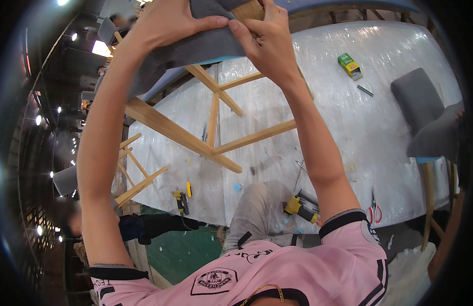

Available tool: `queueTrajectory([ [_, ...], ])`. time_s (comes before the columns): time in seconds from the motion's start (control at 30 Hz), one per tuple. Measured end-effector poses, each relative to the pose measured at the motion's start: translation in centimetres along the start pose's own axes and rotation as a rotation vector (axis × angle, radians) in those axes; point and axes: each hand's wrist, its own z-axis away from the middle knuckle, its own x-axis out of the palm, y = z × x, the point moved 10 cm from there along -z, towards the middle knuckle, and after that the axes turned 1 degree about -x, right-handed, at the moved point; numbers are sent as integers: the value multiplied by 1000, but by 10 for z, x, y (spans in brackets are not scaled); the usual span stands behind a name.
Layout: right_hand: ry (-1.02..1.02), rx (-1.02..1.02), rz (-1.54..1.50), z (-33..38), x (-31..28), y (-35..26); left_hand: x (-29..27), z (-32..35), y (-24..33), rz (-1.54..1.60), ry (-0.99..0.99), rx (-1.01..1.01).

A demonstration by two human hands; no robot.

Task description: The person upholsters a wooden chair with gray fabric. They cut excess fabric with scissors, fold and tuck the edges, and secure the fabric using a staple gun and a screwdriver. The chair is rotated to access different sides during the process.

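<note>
A wooden chair frame (pixel 180 133) with grey fabric (pixel 195 48) on its upper part is tilted in front of me, at the top of the view. My left hand (pixel 170 23) grips the grey fabric, its thumb stretched along the cloth and its fingers partly hidden. Close beside it, my right hand (pixel 267 43) presses its thumb onto the fabric edge, with fingers curled over a bare wooden part. The two thumb tips nearly meet. A strip of blue shows under the fabric. The chair's legs and crossbars point down toward me over the plastic-wrapped table (pixel 267 158).
Two yellow-and-black staple guns (pixel 296 208) (pixel 181 202), a yellow utility knife (pixel 189 189) and red-handled snips (pixel 374 213) lie near. Farther right are a green-yellow box (pixel 350 66), a dark staple strip (pixel 365 91) and a grey chair (pixel 417 97). People work at left.
</note>
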Motion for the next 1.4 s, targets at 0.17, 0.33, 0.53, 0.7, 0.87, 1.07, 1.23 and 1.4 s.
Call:
queueTrajectory([
  [0.17, 3, 27, 25, 3, -8, -8, -6, 14, 14, -92, 131, -11],
  [0.33, 164, -88, 92, 13, -8, -6, -1, 24, 14, -202, 216, -98],
  [0.53, 241, -91, 151, 9, -8, -14, 0, 24, 9, -311, 299, -78],
  [0.7, 301, -88, 167, 12, -5, -15, 2, 31, 13, -360, 379, -40],
  [0.87, 259, -91, 219, 42, -8, -16, 0, 39, 30, -379, 425, 5],
  [1.07, 713, 629, -981, 146, 37, -9, 1, 49, 38, -363, 438, -8],
  [1.23, 726, 651, -1204, 111, 52, -9, 2, 57, 39, -363, 433, -10],
  [1.4, 676, 867, -1395, 121, 94, 7, -2, 60, 49, -349, 471, 47],
])
